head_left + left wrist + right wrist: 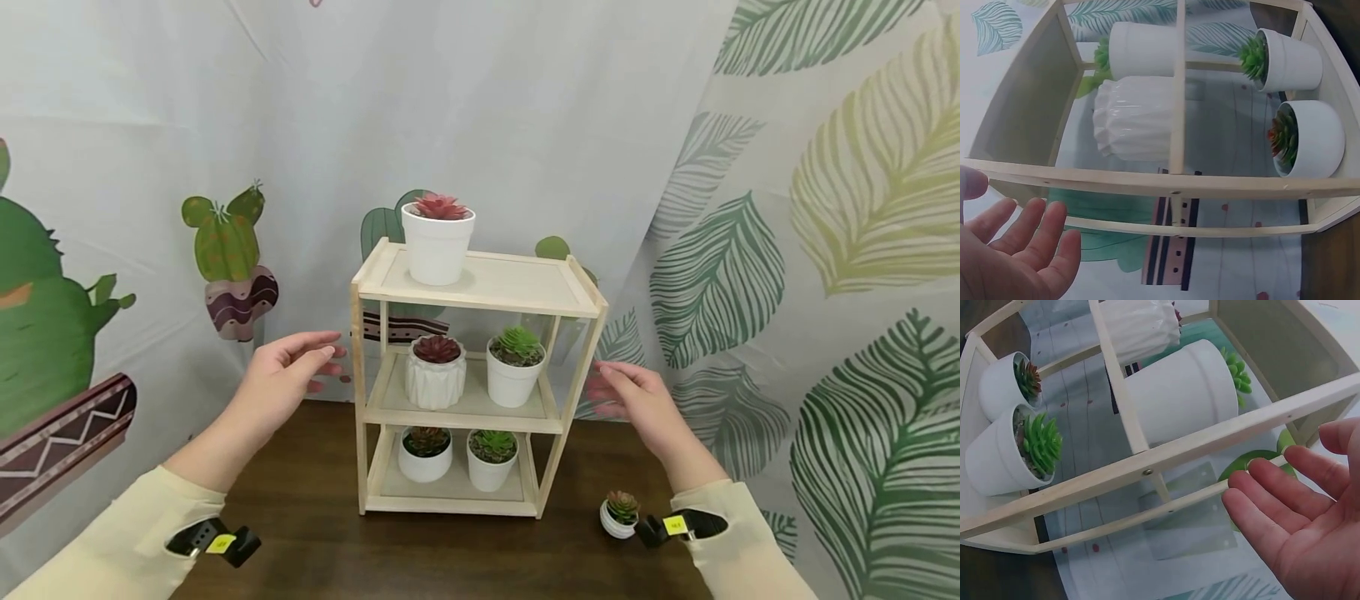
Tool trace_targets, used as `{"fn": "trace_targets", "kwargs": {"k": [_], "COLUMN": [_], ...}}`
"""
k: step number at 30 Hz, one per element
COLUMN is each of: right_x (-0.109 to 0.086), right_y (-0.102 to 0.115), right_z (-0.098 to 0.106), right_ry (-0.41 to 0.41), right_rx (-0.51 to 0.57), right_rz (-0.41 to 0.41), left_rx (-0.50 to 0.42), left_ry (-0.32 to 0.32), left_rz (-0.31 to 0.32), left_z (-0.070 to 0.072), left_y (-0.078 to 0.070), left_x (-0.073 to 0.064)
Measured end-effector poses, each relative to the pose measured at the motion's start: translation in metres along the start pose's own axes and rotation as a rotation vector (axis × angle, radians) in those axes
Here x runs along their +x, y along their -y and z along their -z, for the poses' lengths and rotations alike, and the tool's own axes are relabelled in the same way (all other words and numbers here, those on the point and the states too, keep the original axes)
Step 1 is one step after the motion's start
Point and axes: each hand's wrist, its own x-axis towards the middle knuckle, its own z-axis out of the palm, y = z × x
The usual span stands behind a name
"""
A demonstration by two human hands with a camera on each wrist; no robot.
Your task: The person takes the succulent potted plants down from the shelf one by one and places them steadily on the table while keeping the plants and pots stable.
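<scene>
A small three-tier wooden shelf (525, 282) stands upright on the table. On its top board, toward the left, sits a white pot with a red succulent (438, 246). The middle tier carries a ribbed white pot (435, 379) with a dark red plant and a smooth white pot (513, 379) with a green one. Below are a round white bowl pot (425, 460) and another green-planted pot (491, 467). My left hand (281, 371), fingers spread, hovers by the left posts; my right hand (637, 400) is similarly beside the right posts. Both hold nothing.
A tiny white pot with a reddish-green succulent (619, 514) stands on the dark wooden table (300, 517), right of the shelf, close to my right wrist. A printed curtain (570, 125) with cacti and leaves hangs right behind the shelf.
</scene>
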Motion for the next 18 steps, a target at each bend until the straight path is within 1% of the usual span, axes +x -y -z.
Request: {"fn": "trace_targets", "kwargs": {"k": [5,8,11,14,18], "right_x": [0.004,0.005,0.007,0.009,0.01], "right_y": [0.009,0.011,0.013,0.015,0.017], "right_z": [-0.001,-0.002,-0.003,-0.004,-0.005], "right_ry": [0.012,0.019,0.033,0.049,0.052], "right_rx": [-0.018,-0.027,-0.027,-0.033,-0.034], "right_rz": [0.012,0.005,0.0,0.007,0.017], "left_rx": [-0.001,-0.01,-0.006,0.024,0.065], "left_ry": [0.01,0.016,0.007,-0.002,-0.007], "left_rz": [-0.012,-0.017,-0.025,-0.036,-0.021], "left_z": [0.009,0.016,0.024,0.03,0.037], "left_y": [-0.01,-0.019,-0.03,-0.042,-0.058], "left_x": [0.007,0.011,0.015,0.02,0.026]}}
